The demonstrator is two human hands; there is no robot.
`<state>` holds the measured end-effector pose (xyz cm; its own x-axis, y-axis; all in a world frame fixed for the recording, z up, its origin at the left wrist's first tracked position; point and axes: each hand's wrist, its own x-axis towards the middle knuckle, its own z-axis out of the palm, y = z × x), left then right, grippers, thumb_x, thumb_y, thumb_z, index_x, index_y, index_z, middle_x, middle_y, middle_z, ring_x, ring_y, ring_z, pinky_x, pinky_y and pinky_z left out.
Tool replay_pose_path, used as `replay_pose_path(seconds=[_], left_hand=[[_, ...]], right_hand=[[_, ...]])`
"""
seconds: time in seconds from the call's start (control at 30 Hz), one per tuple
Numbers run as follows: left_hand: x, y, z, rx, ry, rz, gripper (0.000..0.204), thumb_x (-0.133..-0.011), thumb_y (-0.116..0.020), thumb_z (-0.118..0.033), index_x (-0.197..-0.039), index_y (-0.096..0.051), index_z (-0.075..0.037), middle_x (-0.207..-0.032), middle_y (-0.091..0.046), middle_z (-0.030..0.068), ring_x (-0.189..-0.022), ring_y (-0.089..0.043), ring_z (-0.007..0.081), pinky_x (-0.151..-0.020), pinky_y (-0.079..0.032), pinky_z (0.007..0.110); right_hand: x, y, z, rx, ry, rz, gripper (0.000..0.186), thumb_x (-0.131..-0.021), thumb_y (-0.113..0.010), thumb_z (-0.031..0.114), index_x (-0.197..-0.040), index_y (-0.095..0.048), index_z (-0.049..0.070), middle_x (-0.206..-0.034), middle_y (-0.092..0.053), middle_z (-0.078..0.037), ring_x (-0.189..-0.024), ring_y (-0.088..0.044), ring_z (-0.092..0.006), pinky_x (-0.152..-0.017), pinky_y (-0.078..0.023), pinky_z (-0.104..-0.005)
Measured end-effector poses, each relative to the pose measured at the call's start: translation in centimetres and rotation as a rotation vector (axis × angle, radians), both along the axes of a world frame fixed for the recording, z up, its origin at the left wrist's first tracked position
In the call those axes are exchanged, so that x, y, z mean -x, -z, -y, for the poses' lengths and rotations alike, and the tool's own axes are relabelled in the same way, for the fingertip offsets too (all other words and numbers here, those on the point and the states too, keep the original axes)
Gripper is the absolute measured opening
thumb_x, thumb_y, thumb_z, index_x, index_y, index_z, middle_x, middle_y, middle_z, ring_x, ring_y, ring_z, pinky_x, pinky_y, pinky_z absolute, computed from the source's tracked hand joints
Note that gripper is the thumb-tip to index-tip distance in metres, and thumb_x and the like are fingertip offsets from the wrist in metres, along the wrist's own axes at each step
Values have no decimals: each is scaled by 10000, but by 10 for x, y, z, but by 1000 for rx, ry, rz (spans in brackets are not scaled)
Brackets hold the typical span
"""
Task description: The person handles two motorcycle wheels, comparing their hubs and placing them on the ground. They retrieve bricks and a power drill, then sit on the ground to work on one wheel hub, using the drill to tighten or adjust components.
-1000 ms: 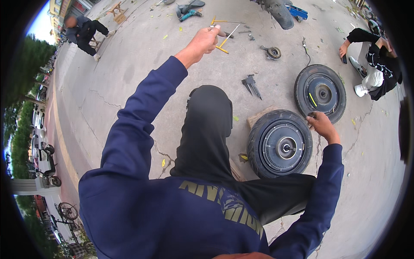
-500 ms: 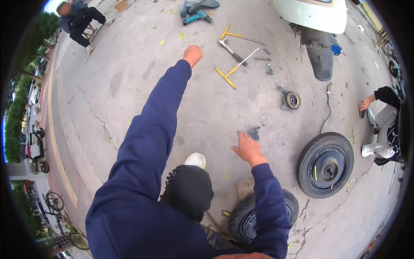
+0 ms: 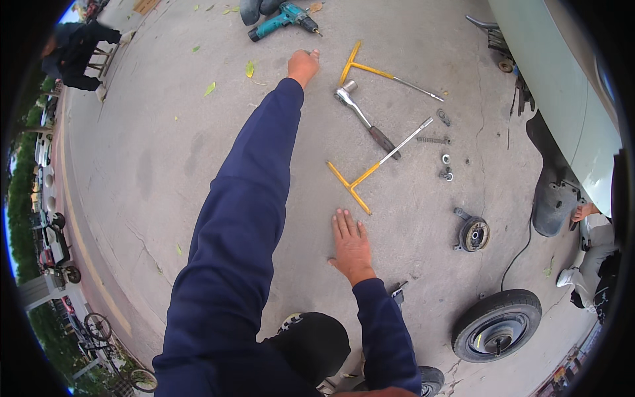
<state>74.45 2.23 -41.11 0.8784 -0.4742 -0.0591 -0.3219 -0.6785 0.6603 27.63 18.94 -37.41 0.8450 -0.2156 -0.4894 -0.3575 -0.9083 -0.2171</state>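
left hand (image 3: pixel 303 65) fingers hidden behind knuckles; lower tyre (image 3: pixel 423 382) cut off by picture edge.

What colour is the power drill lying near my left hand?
Teal with black parts: the power drill, clearest in the head view.

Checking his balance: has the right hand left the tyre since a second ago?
Yes. The right hand now lies flat on the concrete, below the yellow T-wrench.

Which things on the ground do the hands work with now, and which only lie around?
In hand:
- left hand beside teal drill
- right hand flat near lower yellow T-wrench

Lying about:
- ratchet
- brake drum
- tyre
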Motion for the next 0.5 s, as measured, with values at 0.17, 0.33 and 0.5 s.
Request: replay_pose_path(seconds=[0.17,0.33,0.5], left_hand=[[0,-1,72,145,-61,-354,437,-1042,-603,-420,-983,-664,9,-802,-634,88,-616,-584,206,-543,-478,376],[-30,3,95,482,-215,-808,335,-1067,-569,-396,-975,-606,-77,-688,-461,4,-524,-431,149,-490,-379,326],[-31,9,100,751,-350,-1007,251,-1090,-507,-355,-1013,-565,-124,-655,-321,-41,-508,-329,94,-482,-288,285]], right_hand=[[0,-4,14,-84,70,-83,1209,-723,-874,496,-1647,-199,106,-1731,-167,-52,-1595,-157,-221,-1273,-217,-455],[0,1,14,-142,77,-61,1176,-722,-875,468,-1639,-229,115,-1723,-199,-49,-1588,-184,-219,-1268,-222,-460],[3,2,14,-172,80,-44,1188,-697,-887,471,-1635,-248,124,-1718,-213,-51,-1585,-195,-218,-1270,-211,-457]])
